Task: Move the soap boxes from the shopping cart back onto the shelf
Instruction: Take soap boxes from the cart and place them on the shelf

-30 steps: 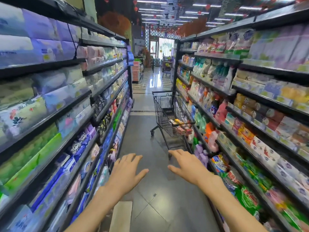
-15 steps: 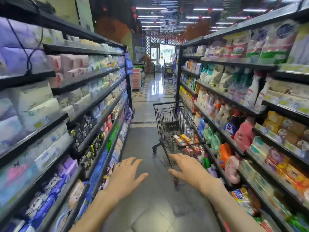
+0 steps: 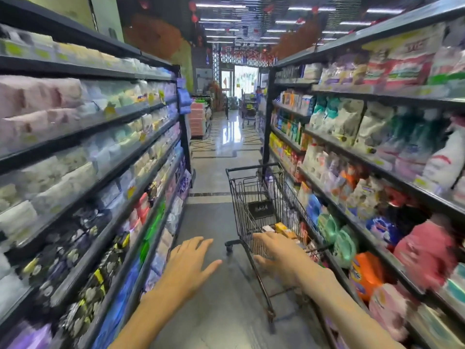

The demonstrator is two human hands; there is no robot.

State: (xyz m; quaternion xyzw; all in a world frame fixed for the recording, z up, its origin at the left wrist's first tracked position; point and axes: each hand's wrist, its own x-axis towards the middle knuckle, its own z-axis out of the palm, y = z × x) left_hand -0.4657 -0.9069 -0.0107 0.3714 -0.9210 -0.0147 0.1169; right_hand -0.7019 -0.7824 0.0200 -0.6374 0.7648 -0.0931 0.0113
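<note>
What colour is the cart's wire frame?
Black, seen in the head view: shopping cart.

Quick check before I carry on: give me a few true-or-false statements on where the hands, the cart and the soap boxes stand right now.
1. Both hands are empty. True: the left hand and the right hand are spread open and hold nothing.
2. The shopping cart stands along the left shelving. False: it is beside the right shelves.
3. Small boxes lie in the cart basket. True.
4. The left hand grips the cart. False: it hangs over the bare floor, apart from the cart.
5. The right hand is nearer to the cart than the left hand. True: it overlaps the cart's near end.
</note>
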